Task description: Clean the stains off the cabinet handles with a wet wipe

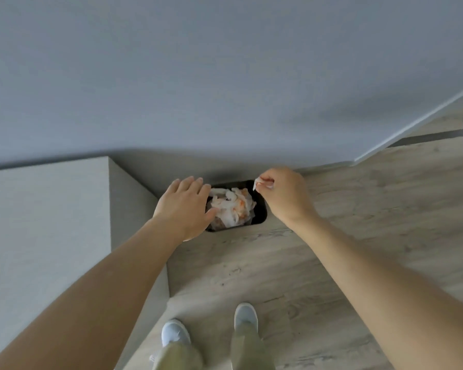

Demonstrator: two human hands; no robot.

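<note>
A small black bin [261,213] stands on the floor against the grey wall, filled with crumpled white wipes [231,206] stained orange. My right hand [284,196] hovers over the bin's far right corner and pinches a small white wet wipe [255,182] in its fingertips. My left hand [186,206] is spread flat with straight fingers over the bin's left edge, covering that side. No cabinet handle is in view.
A light grey cabinet block [46,222] fills the left side, its corner next to the bin. Pale wood floor [358,222] stretches to the right. My two feet in light shoes [245,315] stand below the bin. A white baseboard [412,121] runs diagonally at upper right.
</note>
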